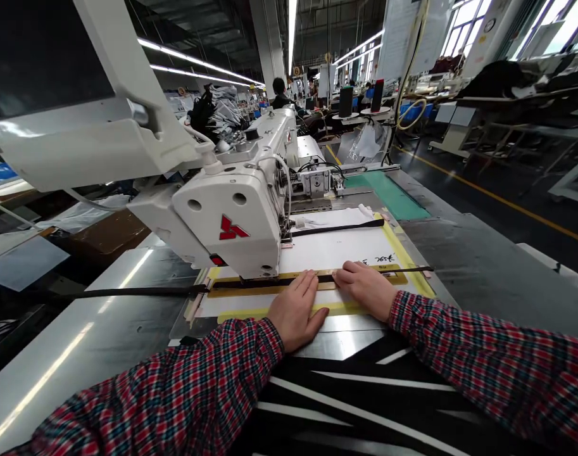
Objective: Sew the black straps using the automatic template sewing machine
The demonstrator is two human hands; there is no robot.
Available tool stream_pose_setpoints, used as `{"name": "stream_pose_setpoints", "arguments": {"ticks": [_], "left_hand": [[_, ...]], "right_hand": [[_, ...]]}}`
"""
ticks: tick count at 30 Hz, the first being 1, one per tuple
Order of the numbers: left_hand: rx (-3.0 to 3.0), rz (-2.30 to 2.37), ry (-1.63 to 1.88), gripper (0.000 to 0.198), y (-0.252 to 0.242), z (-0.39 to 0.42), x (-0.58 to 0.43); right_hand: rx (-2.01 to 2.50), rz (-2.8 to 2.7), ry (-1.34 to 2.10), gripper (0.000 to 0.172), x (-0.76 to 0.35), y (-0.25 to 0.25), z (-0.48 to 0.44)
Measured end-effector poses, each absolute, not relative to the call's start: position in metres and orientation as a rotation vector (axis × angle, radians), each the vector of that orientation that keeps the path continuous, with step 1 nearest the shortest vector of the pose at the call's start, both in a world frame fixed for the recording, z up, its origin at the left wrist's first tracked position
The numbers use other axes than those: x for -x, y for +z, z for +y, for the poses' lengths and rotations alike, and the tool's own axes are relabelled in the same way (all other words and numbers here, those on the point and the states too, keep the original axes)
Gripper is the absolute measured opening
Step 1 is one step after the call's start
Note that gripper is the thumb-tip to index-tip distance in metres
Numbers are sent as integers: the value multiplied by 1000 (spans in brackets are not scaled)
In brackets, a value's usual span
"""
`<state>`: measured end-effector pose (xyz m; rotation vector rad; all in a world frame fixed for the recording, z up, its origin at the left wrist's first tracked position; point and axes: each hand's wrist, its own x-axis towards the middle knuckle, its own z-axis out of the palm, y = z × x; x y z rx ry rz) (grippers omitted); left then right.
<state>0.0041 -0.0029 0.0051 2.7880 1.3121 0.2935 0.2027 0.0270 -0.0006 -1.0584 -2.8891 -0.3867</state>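
Left hand: flat, palm down, fingers extended and slightly spread, no grip; fingertips rest on the yellow-edged sewing template. Right hand: palm down, fingers lightly curved, not closed on anything, resting on the template across the black strap. Strap lies in the template's tan slot, its ends running past both sides, directly before the white sewing machine head. Template sits on the steel bench. Black-and-white striped fabric lies nearer the person, below both plaid sleeves. Seated co-worker well beyond the machine.
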Motion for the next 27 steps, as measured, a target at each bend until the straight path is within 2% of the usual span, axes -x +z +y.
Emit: {"name": "stream_pose_setpoints", "arguments": {"ticks": [11, 16, 21, 24, 27], "left_hand": [[-2799, 1229, 369, 57, 0, 5, -17], [-2795, 1152, 275, 61, 14, -7, -1], [-2763, 1266, 190, 45, 29, -27, 65], [-2745, 1454, 195, 53, 21, -20, 92], [-2775, 1437, 160, 63, 9, -7, 97]], "right_hand": [[1103, -2891, -447, 11, -215, 0, 24], [1087, -2911, -476, 10, -213, 0, 25], [1051, -2906, -451, 13, -216, 0, 25], [1029, -2874, -399, 13, -218, -1, 25], [1009, -2866, -398, 13, -218, -4, 25]]}}
